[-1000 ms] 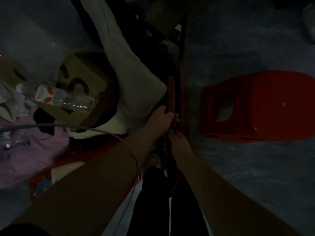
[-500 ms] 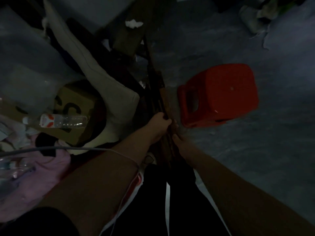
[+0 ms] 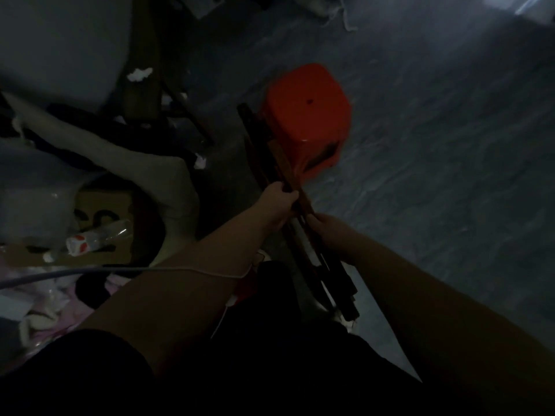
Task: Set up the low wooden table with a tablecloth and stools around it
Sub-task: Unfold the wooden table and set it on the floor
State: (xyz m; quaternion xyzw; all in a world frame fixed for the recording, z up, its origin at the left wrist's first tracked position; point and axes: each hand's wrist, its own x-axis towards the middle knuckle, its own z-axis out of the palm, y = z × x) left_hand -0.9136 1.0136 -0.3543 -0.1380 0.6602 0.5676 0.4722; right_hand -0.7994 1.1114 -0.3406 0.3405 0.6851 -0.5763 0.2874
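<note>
The scene is very dark. A folded low wooden table (image 3: 264, 151), seen edge-on as dark brown slats, slants from upper left to lower right in front of me. My left hand (image 3: 277, 199) grips its upper edge from the left. My right hand (image 3: 329, 232) holds it from the right, slightly lower. A red plastic stool (image 3: 309, 115) stands on the grey floor just behind the table's far end. No tablecloth can be made out.
Clutter fills the left: a pale cushion (image 3: 144, 166), a cardboard box (image 3: 102, 211) with a plastic bottle (image 3: 96, 238) on it, pink cloth (image 3: 51, 310) and a white cable (image 3: 120, 270). A dark wooden frame (image 3: 150, 85) leans at the back. Grey floor (image 3: 450, 160) spreads to the right.
The folded table has been pulled out of the clutter and swung right, now slanting across the red stool. Both hands kept their hold. The view has shifted, so the stool appears nearer the centre.
</note>
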